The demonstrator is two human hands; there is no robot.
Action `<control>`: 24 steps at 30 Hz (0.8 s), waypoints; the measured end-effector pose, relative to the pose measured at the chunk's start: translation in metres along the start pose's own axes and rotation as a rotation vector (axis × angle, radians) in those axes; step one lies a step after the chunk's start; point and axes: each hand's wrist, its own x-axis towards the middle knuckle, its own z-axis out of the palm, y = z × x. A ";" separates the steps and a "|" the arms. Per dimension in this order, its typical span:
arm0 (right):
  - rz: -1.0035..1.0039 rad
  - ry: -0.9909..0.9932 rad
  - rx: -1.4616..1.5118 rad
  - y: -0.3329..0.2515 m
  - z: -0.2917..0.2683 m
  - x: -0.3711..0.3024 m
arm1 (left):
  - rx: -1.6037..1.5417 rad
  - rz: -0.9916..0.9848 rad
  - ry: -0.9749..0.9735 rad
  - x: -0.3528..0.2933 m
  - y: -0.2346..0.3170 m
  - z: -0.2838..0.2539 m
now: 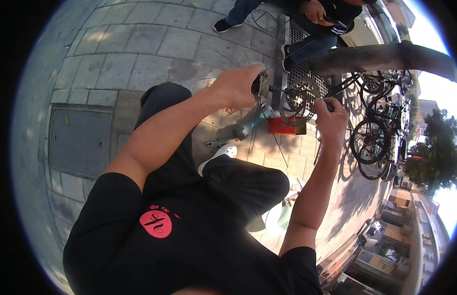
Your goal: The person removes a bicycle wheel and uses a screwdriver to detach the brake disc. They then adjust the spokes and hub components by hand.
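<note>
The left hand point(238, 88) is wrapped around one end of a spoked wheel hub point(264, 86); right of it, the disc brake rotor point(303, 96) faces the right hand point(332, 120), which seems to grasp a dark handle point(329, 107), tip hidden; best to brace the hub firmly and avoid bending the rotor

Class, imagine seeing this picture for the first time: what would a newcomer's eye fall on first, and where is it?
Probably the holed metal disc above and right of centre, between the person's left hand and right hand. Next might come the bright red box just below it in the picture, and the dark bicycles crowded toward the right. The round pink print on the black shirt, lower left, also stands out.
</note>
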 end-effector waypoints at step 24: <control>0.131 -0.050 -0.202 0.128 0.032 -0.035 | -0.456 0.140 0.078 0.005 -0.009 0.000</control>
